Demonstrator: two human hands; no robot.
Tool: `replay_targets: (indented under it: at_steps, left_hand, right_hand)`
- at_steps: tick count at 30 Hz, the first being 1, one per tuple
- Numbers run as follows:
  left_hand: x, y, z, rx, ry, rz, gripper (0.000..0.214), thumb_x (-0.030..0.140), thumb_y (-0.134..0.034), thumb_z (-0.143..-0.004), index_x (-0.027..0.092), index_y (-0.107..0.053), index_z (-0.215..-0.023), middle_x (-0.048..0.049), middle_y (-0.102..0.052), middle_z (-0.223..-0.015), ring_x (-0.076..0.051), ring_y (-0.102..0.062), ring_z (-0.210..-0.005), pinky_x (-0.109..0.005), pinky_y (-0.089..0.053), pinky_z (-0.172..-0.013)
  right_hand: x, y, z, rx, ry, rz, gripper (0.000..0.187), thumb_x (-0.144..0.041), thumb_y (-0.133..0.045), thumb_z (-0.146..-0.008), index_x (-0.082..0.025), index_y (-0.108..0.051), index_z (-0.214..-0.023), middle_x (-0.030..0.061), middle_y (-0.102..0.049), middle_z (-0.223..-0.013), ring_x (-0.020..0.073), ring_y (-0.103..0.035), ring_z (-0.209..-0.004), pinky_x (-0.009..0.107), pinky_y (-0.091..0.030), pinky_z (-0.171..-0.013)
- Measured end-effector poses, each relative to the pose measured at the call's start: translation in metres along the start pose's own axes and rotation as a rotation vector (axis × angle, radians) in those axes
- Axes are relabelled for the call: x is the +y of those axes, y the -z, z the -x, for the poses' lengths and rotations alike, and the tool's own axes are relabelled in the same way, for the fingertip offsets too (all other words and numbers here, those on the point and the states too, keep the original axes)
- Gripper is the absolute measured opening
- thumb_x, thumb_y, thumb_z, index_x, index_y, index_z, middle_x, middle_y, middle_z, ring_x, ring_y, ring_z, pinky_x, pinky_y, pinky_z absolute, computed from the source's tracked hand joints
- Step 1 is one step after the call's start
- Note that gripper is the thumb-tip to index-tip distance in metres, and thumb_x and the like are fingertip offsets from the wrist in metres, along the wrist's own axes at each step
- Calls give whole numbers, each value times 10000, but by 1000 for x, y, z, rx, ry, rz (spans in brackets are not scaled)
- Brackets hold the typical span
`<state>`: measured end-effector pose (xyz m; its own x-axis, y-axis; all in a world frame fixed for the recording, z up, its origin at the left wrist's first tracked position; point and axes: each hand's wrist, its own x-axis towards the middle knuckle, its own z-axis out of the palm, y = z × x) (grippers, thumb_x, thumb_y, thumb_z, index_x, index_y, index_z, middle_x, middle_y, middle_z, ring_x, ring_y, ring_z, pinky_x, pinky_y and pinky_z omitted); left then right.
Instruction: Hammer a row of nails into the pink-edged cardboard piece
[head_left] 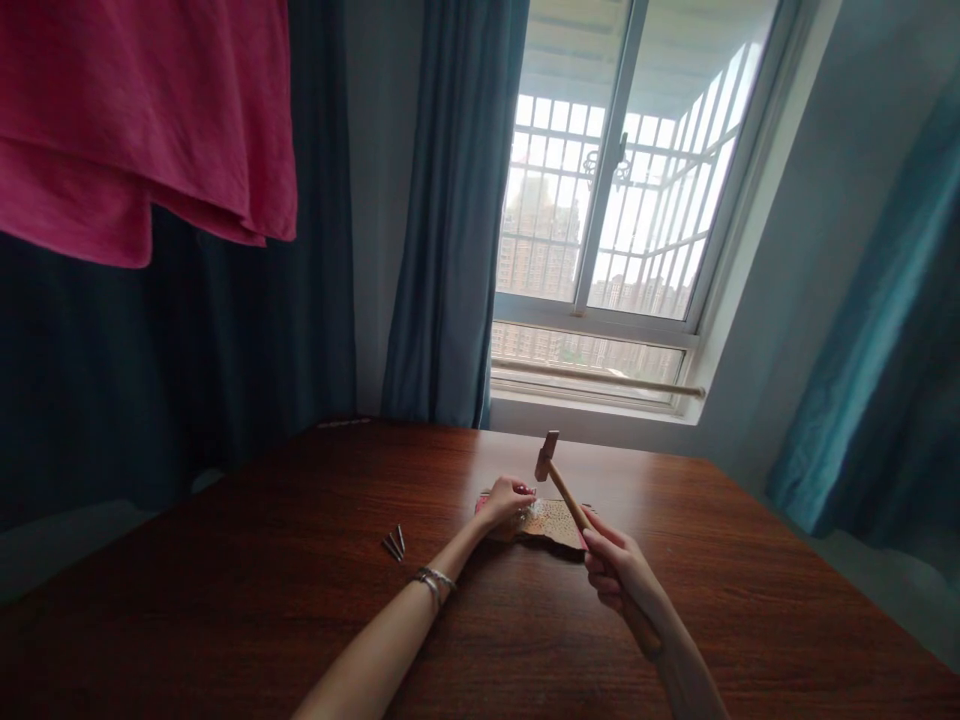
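Observation:
My right hand (611, 560) is wrapped round the wooden handle of a hammer (568, 497). The hammer is raised at a slant, its metal head up and to the left, above the far side of the table. My left hand (506, 503) is closed in a pinch over the left part of a flat, tan piece (556, 522) with many small dark marks or holes, a ragged near edge and pinkish ends. What the fingertips hold is too small to make out. Something whitish and shiny lies beside those fingers on the piece.
Several thin metal rods (394, 543) lie on the brown wooden table (300, 600), left of my left hand. Behind the table are a barred window (600, 200) and blue curtains (450, 220). A pink cloth (150, 120) hangs at the upper left.

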<state>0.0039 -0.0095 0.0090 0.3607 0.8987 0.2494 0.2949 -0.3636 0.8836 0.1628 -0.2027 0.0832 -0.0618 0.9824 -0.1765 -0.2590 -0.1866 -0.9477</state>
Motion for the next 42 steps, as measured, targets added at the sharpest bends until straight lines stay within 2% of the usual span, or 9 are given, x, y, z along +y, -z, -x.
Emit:
replay_targets:
  at_steps: [7, 18, 26, 32, 36, 42]
  left_hand:
    - [-2, 2, 1, -16, -6, -56, 248, 348, -632, -625, 114, -678, -693, -33, -659, -666, -151, -574, -651, -206, -374, -559]
    - [-10, -1, -2, -9, -30, -58, 250, 344, -614, -640, 105, -669, -685, -23, -637, -630, -133, -547, -606, -203, -357, -538]
    - [-11, 0, -3, -13, -49, -55, 255, 341, -616, -636, 104, -676, -709, -31, -647, -650, -140, -559, -618, -208, -366, -539]
    - [-13, -1, -3, -5, -47, -45, 256, 325, -633, -623, 99, -685, -733, -48, -663, -695, -151, -578, -656, -213, -393, -569]
    - [-14, 0, -4, -4, -36, -29, 262, 314, -631, -619, 96, -689, -751, -53, -671, -712, -158, -589, -674, -219, -406, -580]
    - [-11, 2, -2, -16, -21, -21, 267, 309, -623, -609, 97, -693, -756, -50, -677, -715, -159, -595, -683, -221, -421, -594]
  right_hand:
    - [-2, 2, 2, -14, -65, 29, 719, -388, -612, -718, -280, -297, -1355, -75, -418, -487, 19, -299, -297, 103, -151, -283]
    - [-1, 2, 2, -27, -57, 5, 767, -396, -629, -701, -280, -265, -1367, -96, -377, -464, 20, -290, -290, 104, -154, -279]
    - [-2, 1, 4, -28, -54, 34, 712, -391, -603, -731, -287, -285, -1359, -86, -396, -471, 20, -298, -294, 106, -150, -282]
    - [-1, 12, -1, -8, -33, 4, 715, -399, -611, -728, -291, -288, -1356, -84, -406, -484, 17, -302, -292, 101, -142, -282]
    - [2, 25, -7, 82, 17, 56, 712, -388, -593, -741, -251, -283, -1367, -83, -407, -462, 27, -295, -288, 116, -183, -270]
    - [14, 47, -18, 367, 110, 289, 686, -326, -583, -741, -171, -327, -1358, -89, -403, -393, 56, -335, -270, 140, -246, -261]
